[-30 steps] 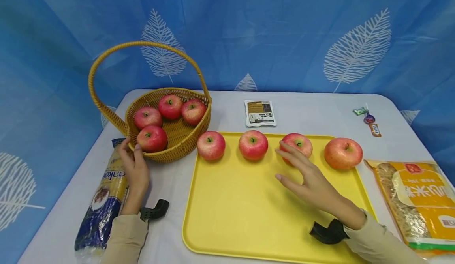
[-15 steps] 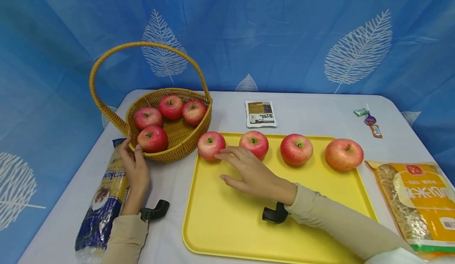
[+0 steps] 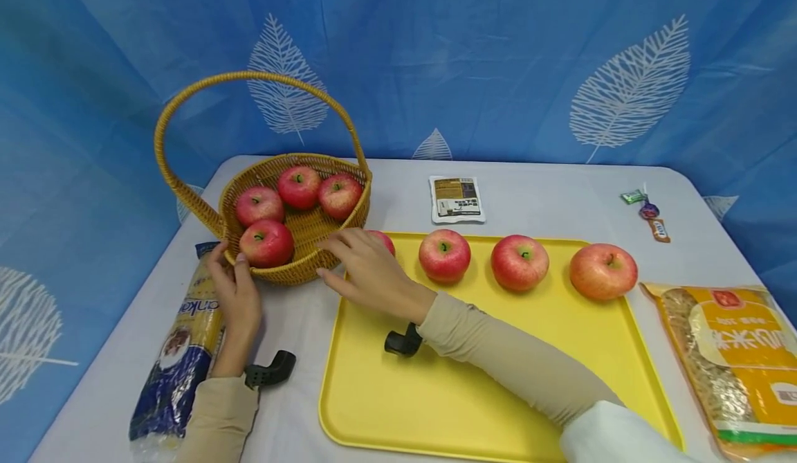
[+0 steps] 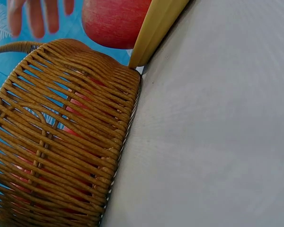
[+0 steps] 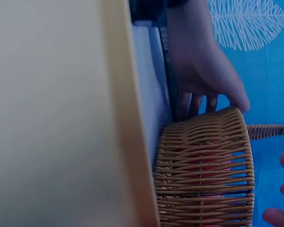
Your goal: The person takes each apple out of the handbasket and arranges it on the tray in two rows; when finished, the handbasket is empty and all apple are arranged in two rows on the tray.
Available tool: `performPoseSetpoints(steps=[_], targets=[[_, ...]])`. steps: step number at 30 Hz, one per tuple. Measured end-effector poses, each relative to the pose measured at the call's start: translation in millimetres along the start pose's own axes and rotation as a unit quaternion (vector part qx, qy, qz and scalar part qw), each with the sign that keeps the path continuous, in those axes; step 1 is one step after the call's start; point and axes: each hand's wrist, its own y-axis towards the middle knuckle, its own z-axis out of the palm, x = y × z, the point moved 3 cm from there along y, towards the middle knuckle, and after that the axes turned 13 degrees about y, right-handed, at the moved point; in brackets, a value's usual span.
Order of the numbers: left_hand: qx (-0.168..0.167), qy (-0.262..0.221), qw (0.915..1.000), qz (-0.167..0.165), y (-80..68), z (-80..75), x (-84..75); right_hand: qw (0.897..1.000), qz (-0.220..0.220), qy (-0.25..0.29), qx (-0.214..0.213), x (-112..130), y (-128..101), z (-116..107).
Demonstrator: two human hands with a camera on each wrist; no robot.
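Note:
A brown wicker basket (image 3: 314, 267) with a tall handle stands at the left, several red apples (image 3: 266, 243) inside it. My left hand (image 3: 239, 305) grips its near left rim; in the right wrist view that hand's thumb (image 5: 239, 99) lies at the rim and its fingers on the outer wall. My right hand (image 3: 376, 273) hovers at the basket's right side with nothing in it, fingers spread. Beneath it, an apple (image 3: 382, 240) on the tray's far left corner is mostly hidden. Three more apples line the far edge of the yellow tray (image 3: 398, 394).
A blue and gold packet (image 3: 177, 352) lies left of my left arm. Behind the tray is a small flat sachet (image 3: 456, 200). Several small sweets (image 3: 649, 210) are at the back right, and a large orange bag of grain (image 3: 728, 359) lies right of the tray.
My right hand has swept left from over the third tray apple, past the others, to the basket's right edge. My left hand stays on the basket rim, and the apples have not moved.

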Motion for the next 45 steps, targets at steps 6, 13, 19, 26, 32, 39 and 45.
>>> performPoseSetpoints(steps=[6,13,19,26,32,39,45], targets=[[0.0,-0.004,1.0,0.002,-0.2,1.0,-0.8,0.998,0.038,0.039,0.032,-1,26,14],[-0.004,0.004,1.0,-0.001,-0.6,0.7,-0.3,0.986,0.081,0.117,0.091,-4,55,30],[-0.004,-0.001,0.9999,0.01,1.5,-0.8,-0.2,0.975,0.107,0.168,0.095,-7,77,40],[-0.012,-0.001,0.9999,0.009,4.4,-2.7,-1.8,0.965,0.148,0.192,0.099,-9,95,51],[-0.002,-0.008,1.0,0.0,-0.1,0.5,0.0,0.952,0.184,0.161,0.183,-11,100,64],[-0.01,-0.009,0.9999,0.001,0.4,-3.5,-0.6,0.932,0.202,0.135,0.267,-10,105,73],[0.003,-0.015,0.9999,0.003,-5.4,-5.5,-21.0,0.917,0.211,0.174,0.29,-15,107,74]])
